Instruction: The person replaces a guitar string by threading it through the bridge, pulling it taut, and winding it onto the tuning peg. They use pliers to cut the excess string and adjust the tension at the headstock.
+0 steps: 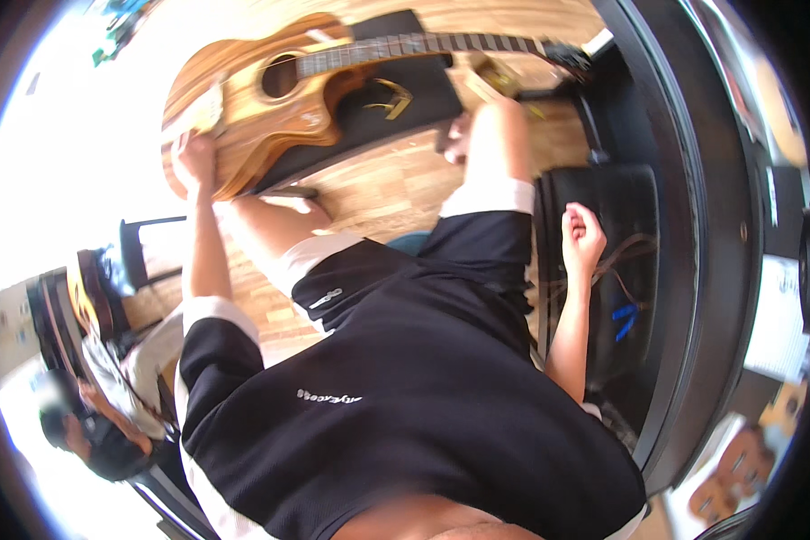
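Note:
An acoustic guitar (234, 144) with a wood-grain body lies across a black padded surface (378, 135), its neck pointing right. My left hand (193, 164) grips the guitar's lower body near the bridge, slightly blurred. A yellow tool-like object (390, 101) lies on the black surface below the fretboard. My right hand (581, 238) hangs at my right side with curled fingers and nothing visible in them, over a black case or seat (630, 225) with cords and blue items on it.
At lower left another person (144, 360) sits beside more guitars (94, 306). A dark upright frame (693, 234) runs along my right. Brown guitar-like objects (738, 468) show at the lower right. My legs rest over the wooden floor (387, 189), near the black padded surface.

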### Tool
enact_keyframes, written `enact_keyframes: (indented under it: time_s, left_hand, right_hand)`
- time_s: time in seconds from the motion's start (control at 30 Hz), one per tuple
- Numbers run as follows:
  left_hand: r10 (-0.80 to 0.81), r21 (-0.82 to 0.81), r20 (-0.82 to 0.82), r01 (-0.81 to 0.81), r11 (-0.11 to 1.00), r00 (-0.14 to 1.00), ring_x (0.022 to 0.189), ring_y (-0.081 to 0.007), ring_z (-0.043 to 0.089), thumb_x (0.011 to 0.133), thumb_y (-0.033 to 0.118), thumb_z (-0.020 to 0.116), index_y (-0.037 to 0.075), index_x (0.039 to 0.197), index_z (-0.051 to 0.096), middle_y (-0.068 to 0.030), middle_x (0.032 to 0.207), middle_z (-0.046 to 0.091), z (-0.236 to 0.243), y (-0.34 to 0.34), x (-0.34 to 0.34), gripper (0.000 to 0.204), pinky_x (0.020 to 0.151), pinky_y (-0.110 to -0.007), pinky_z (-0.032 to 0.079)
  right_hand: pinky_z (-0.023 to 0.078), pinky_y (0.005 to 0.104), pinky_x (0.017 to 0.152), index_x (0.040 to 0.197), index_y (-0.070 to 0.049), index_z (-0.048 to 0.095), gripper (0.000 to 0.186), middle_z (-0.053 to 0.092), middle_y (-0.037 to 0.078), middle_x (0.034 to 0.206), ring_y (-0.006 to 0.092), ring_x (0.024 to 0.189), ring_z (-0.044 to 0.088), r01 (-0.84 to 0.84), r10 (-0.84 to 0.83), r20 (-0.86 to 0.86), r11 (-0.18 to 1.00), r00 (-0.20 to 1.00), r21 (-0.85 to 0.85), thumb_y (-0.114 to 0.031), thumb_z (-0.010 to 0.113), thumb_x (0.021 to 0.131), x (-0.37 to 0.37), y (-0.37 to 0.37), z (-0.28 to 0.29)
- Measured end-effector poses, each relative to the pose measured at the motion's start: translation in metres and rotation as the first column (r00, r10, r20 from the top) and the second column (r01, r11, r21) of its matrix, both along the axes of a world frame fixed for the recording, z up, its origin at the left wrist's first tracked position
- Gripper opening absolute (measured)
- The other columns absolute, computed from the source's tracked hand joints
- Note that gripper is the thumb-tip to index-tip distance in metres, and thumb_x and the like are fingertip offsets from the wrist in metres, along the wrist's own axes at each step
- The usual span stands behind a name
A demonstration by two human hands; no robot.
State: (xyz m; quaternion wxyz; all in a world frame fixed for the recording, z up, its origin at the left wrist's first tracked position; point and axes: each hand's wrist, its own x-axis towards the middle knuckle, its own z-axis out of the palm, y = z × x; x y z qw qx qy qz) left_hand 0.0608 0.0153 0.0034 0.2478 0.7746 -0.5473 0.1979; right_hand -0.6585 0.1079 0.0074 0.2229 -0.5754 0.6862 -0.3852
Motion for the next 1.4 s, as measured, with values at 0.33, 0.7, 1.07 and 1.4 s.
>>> enact_keyframes:
  time_s: [0.33,0.7,1.07,1.4]
  left_hand:
    - [-0.034,-0.065,-0.008,0.034,0.997,0.999,0.091,-0.0332,0.061,0.084,0.011,0.058,0.008,0.090,0.070,-0.0115,0.093,0.066,0.016,0.014,-0.022,0.014,0.081,-0.043,0.050]
    - [-0.051,0.038,-0.226,0.061,0.997,0.973,0.115,-0.0354,0.057,0.090,0.022,0.058,0.006,0.124,0.063,-0.0177,0.119,0.064,0.021,-0.055,-0.007,0.039,0.099,-0.043,0.045]
    - [-0.031,0.124,-0.073,0.040,0.991,0.997,0.099,-0.0299,0.064,0.086,0.026,0.066,0.015,0.100,0.075,-0.0095,0.104,0.069,0.008,-0.087,-0.023,0.020,0.085,-0.043,0.052]
    - [-0.026,0.132,-0.011,0.027,0.991,1.000,0.076,-0.0252,0.062,0.084,0.019,0.069,0.015,0.100,0.076,-0.0059,0.084,0.062,0.001,-0.103,-0.012,0.018,0.070,-0.040,0.050]
  right_hand:
    - [0.047,0.0224,0.060,0.102,-0.006,0.070,0.018,0.061,0.000,0.085,0.0079,0.067,0.053,-0.145,0.154,0.049,0.977,0.987,-0.153,-0.009,0.073,0.084,0.099,-0.129,-0.038]
    - [0.031,0.0535,0.115,0.127,0.008,0.035,0.057,0.045,0.022,0.122,0.0356,0.120,0.044,-0.077,-0.161,0.899,0.987,-0.406,0.142,-0.030,0.060,0.092,0.118,-0.304,-0.065]
    - [0.038,0.0545,0.109,0.115,0.007,0.045,0.045,0.055,0.022,0.111,0.0379,0.112,0.053,-0.127,0.008,0.951,0.991,-0.308,-0.050,-0.030,0.058,0.092,0.117,-0.292,-0.068]
    - [0.054,0.0439,0.092,0.105,0.009,0.053,0.035,0.064,0.026,0.104,0.0337,0.098,0.065,-0.209,-0.056,0.997,0.977,-0.061,0.042,-0.025,0.056,0.096,0.090,-0.292,-0.060]
